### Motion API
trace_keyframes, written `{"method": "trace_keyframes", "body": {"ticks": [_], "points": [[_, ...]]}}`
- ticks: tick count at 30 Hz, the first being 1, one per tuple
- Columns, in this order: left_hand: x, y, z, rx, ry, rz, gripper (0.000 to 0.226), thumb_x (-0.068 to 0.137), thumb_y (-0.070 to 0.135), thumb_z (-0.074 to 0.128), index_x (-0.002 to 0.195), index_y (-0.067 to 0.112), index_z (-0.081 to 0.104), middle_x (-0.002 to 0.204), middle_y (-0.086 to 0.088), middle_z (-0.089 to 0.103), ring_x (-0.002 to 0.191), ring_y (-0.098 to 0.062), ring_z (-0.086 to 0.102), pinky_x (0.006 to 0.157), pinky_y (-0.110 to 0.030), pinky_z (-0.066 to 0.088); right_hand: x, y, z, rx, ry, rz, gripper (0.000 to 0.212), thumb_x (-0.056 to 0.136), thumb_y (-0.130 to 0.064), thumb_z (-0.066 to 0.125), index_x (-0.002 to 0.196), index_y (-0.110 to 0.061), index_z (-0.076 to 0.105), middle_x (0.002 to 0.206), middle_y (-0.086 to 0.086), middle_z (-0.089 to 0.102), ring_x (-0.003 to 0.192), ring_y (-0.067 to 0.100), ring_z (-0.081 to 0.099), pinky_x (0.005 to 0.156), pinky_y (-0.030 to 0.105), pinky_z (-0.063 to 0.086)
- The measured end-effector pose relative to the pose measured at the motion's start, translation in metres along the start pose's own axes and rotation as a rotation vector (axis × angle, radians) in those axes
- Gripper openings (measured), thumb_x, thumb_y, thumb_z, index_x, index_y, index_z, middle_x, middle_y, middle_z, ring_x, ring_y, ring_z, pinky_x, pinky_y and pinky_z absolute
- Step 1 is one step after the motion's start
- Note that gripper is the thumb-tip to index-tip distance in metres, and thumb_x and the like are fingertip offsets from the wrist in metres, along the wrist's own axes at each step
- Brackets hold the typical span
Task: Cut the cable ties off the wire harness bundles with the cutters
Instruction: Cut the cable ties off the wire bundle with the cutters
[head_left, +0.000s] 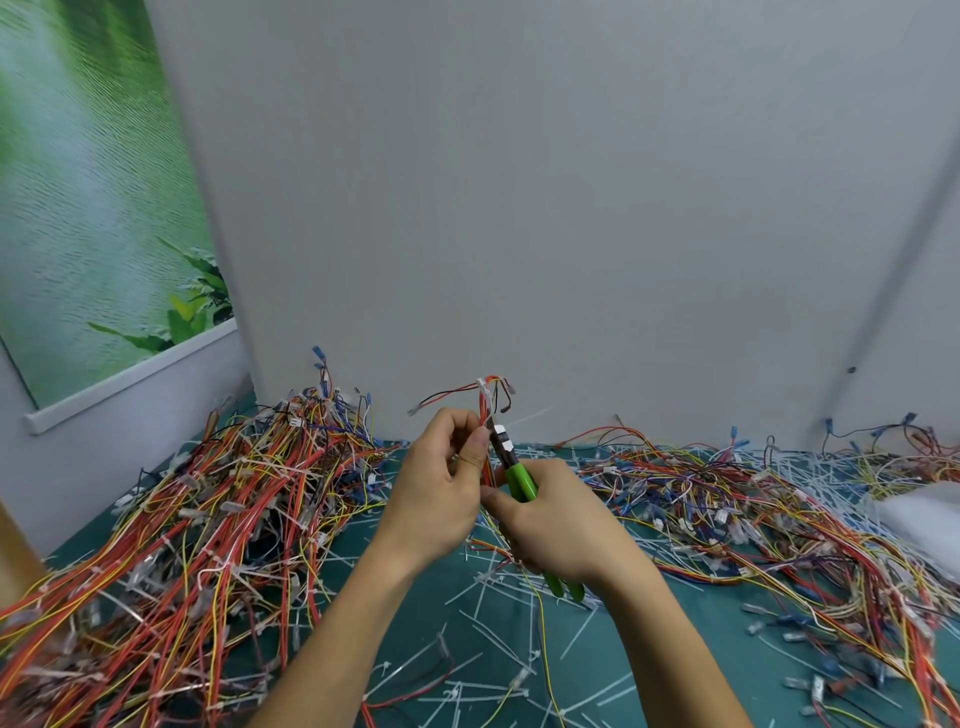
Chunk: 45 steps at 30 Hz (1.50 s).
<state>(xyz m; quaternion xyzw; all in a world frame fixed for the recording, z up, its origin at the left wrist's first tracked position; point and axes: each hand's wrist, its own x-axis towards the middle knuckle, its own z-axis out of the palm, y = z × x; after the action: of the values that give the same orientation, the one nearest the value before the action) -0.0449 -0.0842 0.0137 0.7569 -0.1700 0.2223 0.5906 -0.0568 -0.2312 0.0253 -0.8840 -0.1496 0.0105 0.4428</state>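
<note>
Left hand (441, 483) pinches the wire bundle (484, 410) upright above the table (410, 603). Right hand (556, 525) grips the green cutters (519, 480), tips against the bundle just beside the left thumb; a white cable tie (483, 387) sits above

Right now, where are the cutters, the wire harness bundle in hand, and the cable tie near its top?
cutters (521, 480): head view, on the green handle.
wire harness bundle (484, 410): head view, on the upright red wires.
cable tie (483, 385): head view, on the white wrap near the bundle's top.
</note>
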Motion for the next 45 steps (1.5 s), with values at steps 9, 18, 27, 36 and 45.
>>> {"method": "trace_keyframes", "body": {"ticks": [9, 18, 27, 36, 45], "points": [[0.000, -0.003, 0.000, 0.018, 0.019, -0.012, 0.009, 0.104, 0.023, 0.053, 0.097, 0.027, 0.057, 0.073, 0.019, 0.058, 0.066, 0.000, 0.053, 0.061, -0.015, 0.046, -0.004, -0.009, 0.000, 0.073, -0.051, -0.007, 0.029, 0.099, -0.030, 0.061, 0.075, -0.016, 0.054, 0.060, 0.005, 0.058, 0.053, 0.020, 0.056, 0.058, 0.045, 0.055], [0.000, -0.001, -0.003, 0.077, -0.002, 0.019, 0.007, 0.104, 0.022, 0.052, 0.099, 0.022, 0.057, 0.073, 0.025, 0.057, 0.065, 0.001, 0.054, 0.060, -0.011, 0.044, -0.007, -0.012, -0.001, 0.049, -0.069, 0.006, 0.030, 0.101, -0.032, 0.058, 0.082, -0.009, 0.057, 0.056, 0.001, 0.062, 0.047, 0.016, 0.062, 0.050, 0.032, 0.053], [-0.001, 0.001, -0.004, 0.138, -0.021, 0.074, 0.008, 0.104, 0.024, 0.051, 0.099, 0.019, 0.055, 0.074, 0.012, 0.052, 0.063, -0.002, 0.047, 0.057, -0.013, 0.040, -0.010, -0.012, -0.006, 0.064, -0.068, 0.034, 0.031, 0.102, -0.024, 0.059, 0.073, -0.015, 0.055, 0.051, -0.001, 0.058, 0.037, 0.011, 0.054, 0.043, 0.021, 0.046], [0.000, 0.006, -0.011, 0.250, -0.033, 0.135, 0.007, 0.104, 0.020, 0.052, 0.099, 0.017, 0.054, 0.082, 0.010, 0.051, 0.074, -0.005, 0.049, 0.065, -0.014, 0.041, -0.009, -0.013, -0.003, 0.095, -0.122, 0.022, 0.027, 0.097, -0.032, 0.058, 0.079, -0.012, 0.055, 0.057, 0.011, 0.065, 0.049, 0.023, 0.063, 0.056, 0.030, 0.051], [0.000, 0.010, -0.014, 0.352, -0.042, 0.221, 0.007, 0.104, 0.018, 0.051, 0.099, 0.021, 0.055, 0.094, 0.008, 0.054, 0.088, -0.008, 0.054, 0.070, -0.013, 0.043, -0.011, -0.015, -0.003, 0.047, -0.145, 0.038, 0.030, 0.102, -0.035, 0.055, 0.084, -0.011, 0.057, 0.063, 0.017, 0.070, 0.052, 0.022, 0.066, 0.067, 0.038, 0.058]]}}
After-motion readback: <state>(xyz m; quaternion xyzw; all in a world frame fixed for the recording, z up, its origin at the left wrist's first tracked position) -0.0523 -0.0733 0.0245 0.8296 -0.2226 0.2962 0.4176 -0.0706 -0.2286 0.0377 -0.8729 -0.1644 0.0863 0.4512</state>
